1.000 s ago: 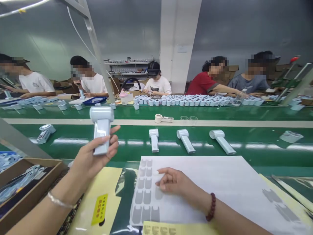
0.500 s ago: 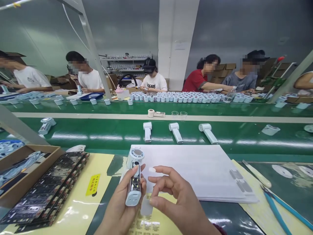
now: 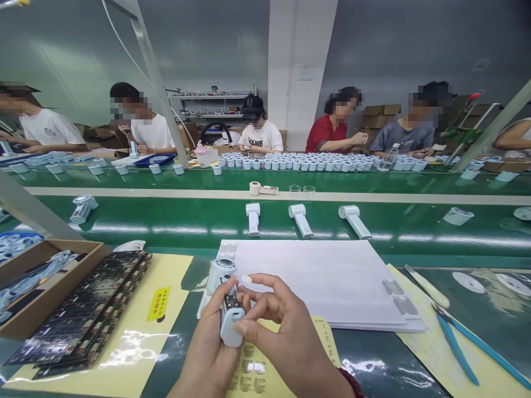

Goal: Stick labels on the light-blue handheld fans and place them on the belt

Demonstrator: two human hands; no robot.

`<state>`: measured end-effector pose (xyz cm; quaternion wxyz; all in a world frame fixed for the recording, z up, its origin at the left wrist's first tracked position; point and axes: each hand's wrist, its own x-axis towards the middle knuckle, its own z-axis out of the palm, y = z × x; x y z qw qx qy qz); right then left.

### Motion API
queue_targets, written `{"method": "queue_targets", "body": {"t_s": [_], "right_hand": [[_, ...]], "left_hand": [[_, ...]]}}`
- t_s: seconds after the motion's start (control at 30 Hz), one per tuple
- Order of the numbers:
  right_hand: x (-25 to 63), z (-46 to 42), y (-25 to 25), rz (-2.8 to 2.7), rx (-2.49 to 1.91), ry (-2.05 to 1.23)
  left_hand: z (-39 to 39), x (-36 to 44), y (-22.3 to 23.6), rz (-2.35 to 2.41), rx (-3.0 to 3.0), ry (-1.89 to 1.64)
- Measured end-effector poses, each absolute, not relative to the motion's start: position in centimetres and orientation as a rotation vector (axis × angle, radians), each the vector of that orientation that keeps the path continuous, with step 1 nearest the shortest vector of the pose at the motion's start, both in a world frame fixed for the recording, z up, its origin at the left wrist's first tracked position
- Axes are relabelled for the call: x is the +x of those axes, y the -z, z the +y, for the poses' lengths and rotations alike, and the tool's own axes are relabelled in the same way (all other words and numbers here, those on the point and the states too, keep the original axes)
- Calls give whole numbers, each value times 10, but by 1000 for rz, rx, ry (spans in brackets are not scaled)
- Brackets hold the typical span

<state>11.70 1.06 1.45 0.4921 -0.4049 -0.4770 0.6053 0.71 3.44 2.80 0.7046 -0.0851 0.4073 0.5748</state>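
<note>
From here I see the left hand (image 3: 212, 340) wrapped round the light-blue housing (image 3: 231, 331), whose long axis runs toward me. The right hand (image 3: 280, 320) meets its near end from the right; whether those fingertips pinch anything, I cannot tell.

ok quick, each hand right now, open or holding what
Left hand: closed, holding the light-blue device.
Right hand: fingers curled at the device's near end; whether they grip anything cannot be told.
</note>
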Motion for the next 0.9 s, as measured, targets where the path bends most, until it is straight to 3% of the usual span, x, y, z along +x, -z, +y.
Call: {"method": "queue_targets", "body": {"t_s": [0.67, 0.77, 0.9], "right_hand": [[110, 12, -19, -1178, -1077, -1441], [108, 7, -12, -1274, -1063, -1304], [104, -1, 1, -1529, -1061, -845]], "left_hand": [[30, 7, -31, 873, -204, -1327], [28, 7, -31, 860, -257, -1330], [23, 9, -37, 816, -294, -1317]]}}
